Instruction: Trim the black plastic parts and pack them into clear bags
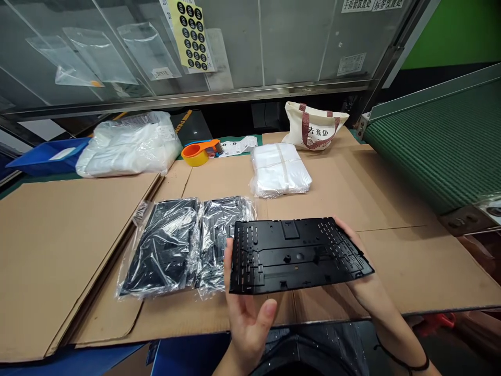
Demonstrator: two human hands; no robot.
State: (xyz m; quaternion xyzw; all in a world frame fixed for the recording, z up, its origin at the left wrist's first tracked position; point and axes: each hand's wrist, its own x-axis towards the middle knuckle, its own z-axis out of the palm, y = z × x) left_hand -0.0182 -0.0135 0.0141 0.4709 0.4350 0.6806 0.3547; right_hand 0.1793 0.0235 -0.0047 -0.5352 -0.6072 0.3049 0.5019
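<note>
- Grip in the head view: the left hand [247, 326] and right hand [360, 282] clasp one black panel [289, 256] between them by its short ends; the left thumb stands clear of it.
- That panel is held up over the near side of the cardboard-covered worktop [415, 271], ribbed face tilted towards the wearer, long axis running left to right, a slotted band at each end.
- To its left lie two black pieces [162, 245] in clear wrap.
- Farther back: one white bundle [281, 169], one tape dispenser [195, 160], one tote bag [309, 125].
</note>
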